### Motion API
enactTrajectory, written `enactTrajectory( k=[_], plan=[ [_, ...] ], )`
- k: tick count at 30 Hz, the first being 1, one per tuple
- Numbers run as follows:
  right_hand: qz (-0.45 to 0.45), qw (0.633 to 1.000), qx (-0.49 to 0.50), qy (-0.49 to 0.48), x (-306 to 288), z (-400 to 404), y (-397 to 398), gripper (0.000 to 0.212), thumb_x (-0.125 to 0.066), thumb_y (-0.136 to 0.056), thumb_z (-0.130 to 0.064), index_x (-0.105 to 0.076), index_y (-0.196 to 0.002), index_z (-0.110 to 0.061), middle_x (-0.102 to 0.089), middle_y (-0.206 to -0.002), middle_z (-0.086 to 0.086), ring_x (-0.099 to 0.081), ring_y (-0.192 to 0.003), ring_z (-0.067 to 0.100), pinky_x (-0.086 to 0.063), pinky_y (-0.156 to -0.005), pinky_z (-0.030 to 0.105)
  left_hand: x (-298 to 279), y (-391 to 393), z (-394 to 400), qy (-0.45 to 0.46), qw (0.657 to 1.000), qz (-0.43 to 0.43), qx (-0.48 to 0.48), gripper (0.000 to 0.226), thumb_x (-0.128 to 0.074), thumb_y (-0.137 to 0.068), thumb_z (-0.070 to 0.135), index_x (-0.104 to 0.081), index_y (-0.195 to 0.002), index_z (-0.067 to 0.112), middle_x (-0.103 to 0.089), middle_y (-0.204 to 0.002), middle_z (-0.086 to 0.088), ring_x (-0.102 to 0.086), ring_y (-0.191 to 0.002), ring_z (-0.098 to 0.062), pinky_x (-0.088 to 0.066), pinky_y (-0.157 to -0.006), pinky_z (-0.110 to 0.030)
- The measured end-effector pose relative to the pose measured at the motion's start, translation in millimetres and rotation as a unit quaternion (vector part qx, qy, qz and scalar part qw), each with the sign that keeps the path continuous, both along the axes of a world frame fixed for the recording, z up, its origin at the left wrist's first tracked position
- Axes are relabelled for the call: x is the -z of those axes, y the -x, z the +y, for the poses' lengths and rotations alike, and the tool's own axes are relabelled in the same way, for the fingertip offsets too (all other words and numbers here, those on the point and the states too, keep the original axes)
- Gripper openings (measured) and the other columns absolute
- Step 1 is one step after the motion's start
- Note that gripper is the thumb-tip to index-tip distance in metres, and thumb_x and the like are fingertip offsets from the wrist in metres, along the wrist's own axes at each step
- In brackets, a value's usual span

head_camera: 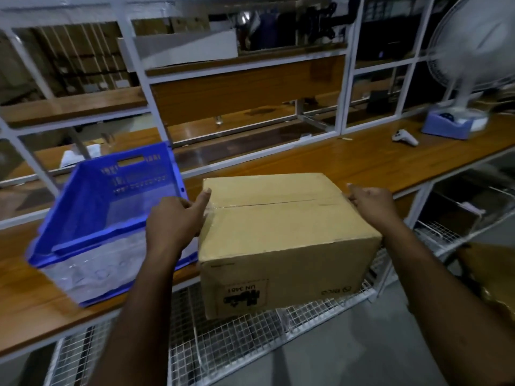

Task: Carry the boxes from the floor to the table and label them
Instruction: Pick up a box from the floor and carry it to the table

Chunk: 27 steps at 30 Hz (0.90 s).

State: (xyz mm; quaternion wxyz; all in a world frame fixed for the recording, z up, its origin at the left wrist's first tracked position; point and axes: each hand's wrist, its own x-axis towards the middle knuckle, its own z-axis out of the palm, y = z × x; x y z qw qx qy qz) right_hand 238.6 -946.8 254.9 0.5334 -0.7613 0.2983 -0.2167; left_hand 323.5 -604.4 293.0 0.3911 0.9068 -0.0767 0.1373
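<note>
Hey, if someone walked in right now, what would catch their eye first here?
The cardboard box at centre, gripped by the left hand and right hand at the edge of the wooden table. Next, the bright blue crate just left of it, and the white fan at far right.

I see a wooden table [362,168] on a white frame. A cardboard box [284,235] sits at its near edge, overhanging it. A blue crate [92,218] stands just left of the box. Toward the far right corner lie a white controller [404,138] and a fan [471,65] base.
</note>
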Motion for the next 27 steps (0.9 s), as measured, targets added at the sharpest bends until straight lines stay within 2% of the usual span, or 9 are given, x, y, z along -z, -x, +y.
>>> enactTrajectory(
  k=[3,7,10,15,19,20,22,24,27],
  plan=[
    [-0.025,0.999,0.022,0.006,-5.0,-20.1,-6.9,0.038,-0.059,-0.097,-0.044,-0.074,-0.087,-0.01,-0.073,-0.089,0.008,-0.066,-0.084,0.027,-0.044,-0.071,0.036,1.9,-11.6,-22.5,0.005,0.999,0.017,0.031,0.071,-0.053,-0.094,0.063,-0.067,-0.061,0.002,-0.066,-0.056,-0.011,-0.068,-0.061,-0.028,-0.053,-0.064,-0.041],
    [-0.035,0.999,0.022,0.012,-8.4,-39.7,-28.3,0.033,-0.058,-0.098,-0.044,-0.071,-0.081,-0.019,-0.072,-0.088,0.004,-0.065,-0.082,0.023,-0.044,-0.066,0.032,11.3,-32.9,-44.2,0.001,0.999,0.032,0.028,0.07,-0.052,-0.093,0.063,-0.07,-0.071,0.0,-0.068,-0.066,-0.017,-0.067,-0.067,-0.031,-0.054,-0.068,-0.04],
    [-0.029,0.999,0.007,0.015,-3.0,-49.7,-52.9,0.034,-0.056,-0.098,-0.045,-0.072,-0.084,-0.02,-0.072,-0.088,0.003,-0.067,-0.085,0.024,-0.05,-0.072,0.037,15.8,-54.1,-58.6,-0.009,0.999,0.032,0.003,0.066,-0.051,-0.095,0.063,-0.072,-0.073,0.003,-0.069,-0.068,-0.015,-0.066,-0.068,-0.028,-0.053,-0.07,-0.04],
    [-0.014,0.999,-0.029,0.012,9.1,-60.5,-100.5,0.047,-0.055,-0.098,-0.049,-0.071,-0.095,-0.005,-0.071,-0.091,0.015,-0.067,-0.089,0.036,-0.056,-0.081,0.055,29.3,-94.3,-86.6,-0.043,0.997,0.049,-0.046,0.066,-0.05,-0.095,0.064,-0.071,-0.069,0.007,-0.067,-0.064,-0.011,-0.064,-0.063,-0.025,-0.047,-0.062,-0.034],
    [-0.002,0.997,-0.081,-0.012,14.5,-76.6,-146.0,0.039,-0.057,-0.098,-0.045,-0.071,-0.097,-0.009,-0.071,-0.093,0.016,-0.067,-0.089,0.036,-0.057,-0.076,0.049,45.8,-110.3,-105.4,-0.044,0.992,0.078,-0.092,0.057,-0.053,-0.096,0.059,-0.057,-0.063,0.013,-0.055,-0.057,-0.003,-0.057,-0.059,-0.02,-0.035,-0.053,-0.03],
    [0.0,0.995,-0.102,-0.014,15.5,-77.9,-156.0,0.033,-0.057,-0.099,-0.043,-0.072,-0.094,-0.014,-0.071,-0.092,0.011,-0.068,-0.088,0.031,-0.057,-0.078,0.048,50.5,-112.4,-109.2,-0.043,0.991,0.082,-0.098,0.053,-0.054,-0.096,0.059,-0.059,-0.068,0.014,-0.057,-0.062,0.0,-0.058,-0.063,-0.018,-0.035,-0.055,-0.03],
    [0.002,0.991,-0.133,-0.002,20.7,-79.0,-174.3,0.023,-0.058,-0.099,-0.04,-0.069,-0.091,-0.022,-0.07,-0.091,0.002,-0.067,-0.087,0.022,-0.059,-0.081,0.046,58.1,-115.6,-115.4,-0.043,0.989,0.091,-0.106,0.049,-0.054,-0.095,0.06,-0.066,-0.097,0.013,-0.063,-0.086,0.006,-0.059,-0.081,-0.015,-0.04,-0.067,-0.032],
    [0.01,0.989,-0.145,0.031,27.7,-78.8,-192.5,0.018,-0.059,-0.099,-0.037,-0.064,-0.087,-0.025,-0.066,-0.087,-0.004,-0.063,-0.082,0.016,-0.058,-0.08,0.042,59.9,-118.4,-122.0,-0.047,0.986,0.109,-0.116,0.053,-0.056,-0.095,0.058,-0.06,-0.123,0.013,-0.061,-0.106,0.002,-0.053,-0.094,-0.015,-0.039,-0.077,-0.032],
    [0.029,0.983,-0.146,0.103,38.6,-77.8,-215.3,0.023,-0.059,-0.095,-0.045,-0.068,-0.092,-0.024,-0.066,-0.1,0.001,-0.063,-0.083,0.016,-0.059,-0.076,0.039,68.0,-127.5,-125.9,-0.061,0.985,0.122,-0.104,0.064,-0.06,-0.091,0.061,-0.05,-0.137,0.018,-0.059,-0.133,-0.004,-0.057,-0.116,-0.023,-0.044,-0.082,-0.035]
  ],
)
